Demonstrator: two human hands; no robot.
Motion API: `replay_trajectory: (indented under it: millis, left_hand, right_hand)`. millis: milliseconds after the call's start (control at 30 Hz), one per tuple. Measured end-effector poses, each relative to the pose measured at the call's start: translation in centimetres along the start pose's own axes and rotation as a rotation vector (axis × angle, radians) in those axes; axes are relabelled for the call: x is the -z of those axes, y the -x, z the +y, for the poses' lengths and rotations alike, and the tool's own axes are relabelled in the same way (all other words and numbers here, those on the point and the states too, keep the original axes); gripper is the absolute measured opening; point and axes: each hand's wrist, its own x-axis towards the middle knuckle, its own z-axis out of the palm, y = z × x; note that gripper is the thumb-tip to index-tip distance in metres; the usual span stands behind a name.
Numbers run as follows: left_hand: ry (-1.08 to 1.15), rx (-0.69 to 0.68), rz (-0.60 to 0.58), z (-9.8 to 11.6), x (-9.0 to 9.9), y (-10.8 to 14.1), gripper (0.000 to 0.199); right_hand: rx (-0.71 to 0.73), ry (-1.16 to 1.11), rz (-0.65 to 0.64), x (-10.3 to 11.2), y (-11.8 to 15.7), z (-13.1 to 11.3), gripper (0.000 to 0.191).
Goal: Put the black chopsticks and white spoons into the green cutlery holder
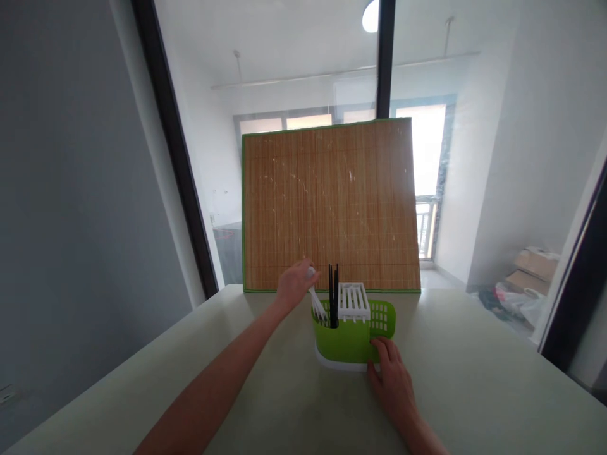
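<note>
A green utensil holder (342, 341) with a white base stands upright on the table. Black chopsticks (334, 294) rise from its left compartment, and a white slotted rack (353, 300) covers the middle. My left hand (294, 281) is closed on the upper end of a slim white utensil (317, 302), whose lower part reaches into the left compartment; its exact kind is unclear, and other white pieces may lie beside it. At the right front of the holder, my right hand (392, 382) grips the wall with bent fingers, thumb low by the base.
The pale table (227, 392) extends on both sides of the holder. Behind it a bamboo mat (332, 208) with green edging leans against a glass partition with dark frames (386, 60). Cardboard and plastic bags (521, 294) lie on the floor beyond, at right.
</note>
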Motion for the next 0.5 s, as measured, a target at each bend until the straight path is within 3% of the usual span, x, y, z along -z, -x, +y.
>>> replay_trajectory:
  millis: [100, 167, 233, 367, 500]
  left_hand:
    - [-0.113, 0.021, 0.051, -1.9, 5.4, -1.4, 0.035]
    - [-0.239, 0.023, -0.052, -3.6, 8.0, -1.4, 0.032]
    - [-0.367, 0.02, -0.252, -5.5, 9.0, -0.2, 0.027]
    - [-0.507, 0.055, -0.667, -9.5, 6.7, 4.8, 0.025]
    - [-0.507, 0.127, -0.8, -12.0, 2.9, 10.1, 0.024]
  right_hand:
    - [-0.006, -0.001, 0.004, 0.1, 0.0, -0.1, 0.036]
    - [-0.017, -0.001, 0.003, 0.2, 0.1, -0.2, 0.036]
    - [-0.025, -0.002, 0.004, 0.3, 0.0, -0.3, 0.035]
    - [-0.025, -0.013, 0.006, 0.4, 0.0, -0.5, 0.034]
    - [-0.022, -0.01, 0.006, 0.4, 0.0, -0.3, 0.034]
